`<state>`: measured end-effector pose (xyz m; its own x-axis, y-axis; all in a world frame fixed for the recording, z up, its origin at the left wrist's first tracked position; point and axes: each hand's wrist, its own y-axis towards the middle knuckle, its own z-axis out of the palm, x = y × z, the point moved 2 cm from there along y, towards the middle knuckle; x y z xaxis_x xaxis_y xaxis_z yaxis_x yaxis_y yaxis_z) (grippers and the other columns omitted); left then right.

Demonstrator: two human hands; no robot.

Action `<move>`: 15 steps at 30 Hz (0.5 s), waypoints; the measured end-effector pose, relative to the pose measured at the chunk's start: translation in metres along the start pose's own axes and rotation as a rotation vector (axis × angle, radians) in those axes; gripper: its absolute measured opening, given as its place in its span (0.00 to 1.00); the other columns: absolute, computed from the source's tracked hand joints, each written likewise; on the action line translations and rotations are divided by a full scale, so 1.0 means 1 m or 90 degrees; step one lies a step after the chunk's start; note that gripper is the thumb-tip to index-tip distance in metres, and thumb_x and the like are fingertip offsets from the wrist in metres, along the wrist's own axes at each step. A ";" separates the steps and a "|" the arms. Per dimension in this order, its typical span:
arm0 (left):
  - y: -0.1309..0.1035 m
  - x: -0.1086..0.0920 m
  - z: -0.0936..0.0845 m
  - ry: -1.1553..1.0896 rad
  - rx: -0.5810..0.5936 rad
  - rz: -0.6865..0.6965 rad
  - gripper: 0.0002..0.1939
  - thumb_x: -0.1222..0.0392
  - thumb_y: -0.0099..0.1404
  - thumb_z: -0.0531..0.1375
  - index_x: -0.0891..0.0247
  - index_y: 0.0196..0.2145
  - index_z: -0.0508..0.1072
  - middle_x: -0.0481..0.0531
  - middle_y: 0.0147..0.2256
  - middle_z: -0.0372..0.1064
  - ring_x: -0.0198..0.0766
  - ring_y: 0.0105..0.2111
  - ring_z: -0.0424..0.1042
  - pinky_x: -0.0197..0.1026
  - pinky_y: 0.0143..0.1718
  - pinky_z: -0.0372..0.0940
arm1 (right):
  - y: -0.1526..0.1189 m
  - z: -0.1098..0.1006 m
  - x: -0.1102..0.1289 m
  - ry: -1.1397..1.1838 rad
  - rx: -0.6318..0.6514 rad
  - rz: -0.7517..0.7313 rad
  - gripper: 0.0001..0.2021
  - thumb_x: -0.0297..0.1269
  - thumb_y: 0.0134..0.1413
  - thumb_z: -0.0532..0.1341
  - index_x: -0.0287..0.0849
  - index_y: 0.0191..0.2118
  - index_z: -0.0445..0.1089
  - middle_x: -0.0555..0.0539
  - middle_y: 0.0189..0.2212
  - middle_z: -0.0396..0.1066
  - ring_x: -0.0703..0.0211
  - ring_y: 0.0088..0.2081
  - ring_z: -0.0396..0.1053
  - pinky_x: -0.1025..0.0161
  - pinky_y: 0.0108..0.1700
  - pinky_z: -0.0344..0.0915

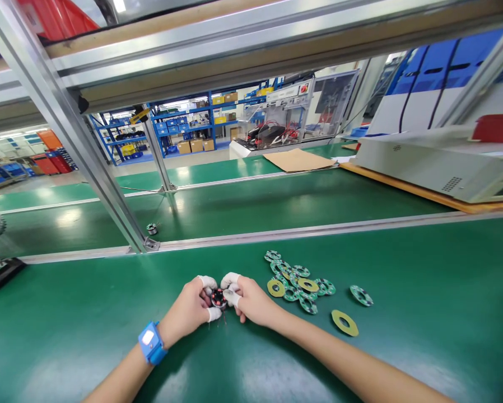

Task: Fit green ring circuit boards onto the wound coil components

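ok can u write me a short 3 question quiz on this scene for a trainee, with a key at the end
1. Multiple choice: On which arm is the blue wristband worn?
A) Right
B) Left
C) Both

2. True or false: The left hand and the right hand are both at the same small round stator-like part.

3. Fill in the blank: As the camera sees it, the green ring-shaped circuit boards lie to the ____ of both hands.

Key:
1. B
2. True
3. right
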<state>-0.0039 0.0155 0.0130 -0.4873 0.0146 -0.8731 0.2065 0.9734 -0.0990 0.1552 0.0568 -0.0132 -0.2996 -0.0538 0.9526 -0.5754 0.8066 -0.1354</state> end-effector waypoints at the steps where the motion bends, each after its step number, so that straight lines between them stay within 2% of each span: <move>1: 0.000 0.001 0.001 0.000 -0.008 0.000 0.19 0.67 0.46 0.61 0.67 0.39 0.67 0.45 0.28 0.62 0.30 0.25 0.62 0.34 0.27 0.61 | 0.001 -0.001 0.000 0.008 0.007 0.009 0.07 0.32 0.47 0.55 0.40 0.35 0.64 0.57 0.16 0.59 0.66 0.14 0.60 0.73 0.13 0.57; 4: 0.000 0.004 0.005 -0.026 -0.006 -0.004 0.20 0.69 0.45 0.61 0.67 0.39 0.67 0.46 0.28 0.63 0.31 0.25 0.63 0.34 0.27 0.61 | 0.003 -0.005 0.007 -0.013 0.008 0.027 0.05 0.35 0.48 0.56 0.40 0.31 0.65 0.56 0.15 0.60 0.65 0.14 0.59 0.71 0.14 0.56; 6: 0.002 0.005 0.007 -0.065 0.011 -0.012 0.21 0.70 0.45 0.60 0.67 0.40 0.67 0.47 0.29 0.64 0.31 0.26 0.63 0.35 0.28 0.61 | 0.002 -0.008 0.014 -0.072 -0.032 -0.009 0.06 0.37 0.48 0.58 0.39 0.28 0.67 0.54 0.16 0.62 0.65 0.16 0.60 0.71 0.17 0.56; 10: 0.005 0.001 0.001 -0.201 0.094 -0.046 0.21 0.71 0.42 0.60 0.67 0.38 0.68 0.48 0.29 0.66 0.32 0.29 0.65 0.35 0.31 0.61 | -0.001 -0.010 0.022 -0.177 -0.113 -0.076 0.07 0.34 0.46 0.62 0.38 0.23 0.68 0.53 0.17 0.64 0.65 0.20 0.60 0.69 0.22 0.52; 12: 0.007 -0.003 -0.004 -0.254 0.117 -0.071 0.17 0.68 0.43 0.61 0.68 0.35 0.69 0.49 0.29 0.67 0.33 0.30 0.66 0.35 0.32 0.62 | -0.003 -0.010 0.022 -0.202 -0.122 -0.063 0.06 0.32 0.47 0.62 0.38 0.23 0.69 0.53 0.16 0.63 0.66 0.20 0.59 0.69 0.22 0.51; 15: 0.008 -0.006 -0.003 -0.252 0.087 -0.103 0.15 0.57 0.48 0.64 0.68 0.32 0.70 0.48 0.26 0.67 0.32 0.26 0.65 0.36 0.28 0.63 | -0.004 -0.010 0.024 -0.228 -0.124 -0.059 0.06 0.31 0.46 0.62 0.38 0.22 0.69 0.53 0.16 0.63 0.65 0.20 0.59 0.69 0.22 0.50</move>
<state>-0.0019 0.0235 0.0186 -0.1654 -0.2496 -0.9541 0.2780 0.9164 -0.2880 0.1583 0.0579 0.0127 -0.5188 -0.3045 0.7989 -0.4675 0.8834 0.0331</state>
